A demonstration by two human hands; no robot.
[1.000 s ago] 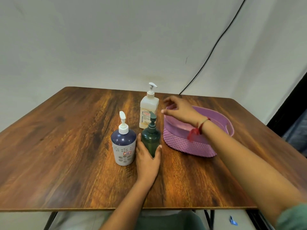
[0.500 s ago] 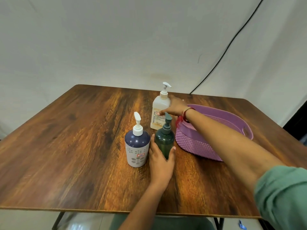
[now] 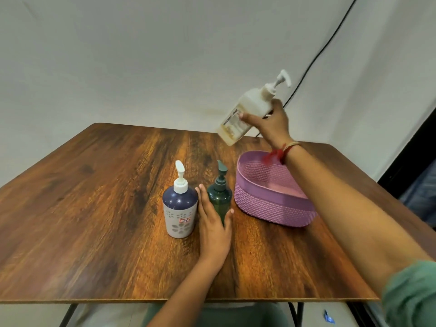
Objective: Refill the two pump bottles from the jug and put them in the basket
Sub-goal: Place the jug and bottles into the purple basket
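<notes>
Blur smears white bottle (image 3: 247, 109) gripped by right hand (image 3: 271, 123); left hand (image 3: 213, 230) clasps green bottle (image 3: 219, 199).

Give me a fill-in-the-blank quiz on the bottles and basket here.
1. The right hand holds the white bottle in the ___.
2. The left hand holds the green bottle, which stands between the blue bottle and the ___.
3. The number of bottles standing on the table is ___.
Answers: air; basket; two.
</notes>
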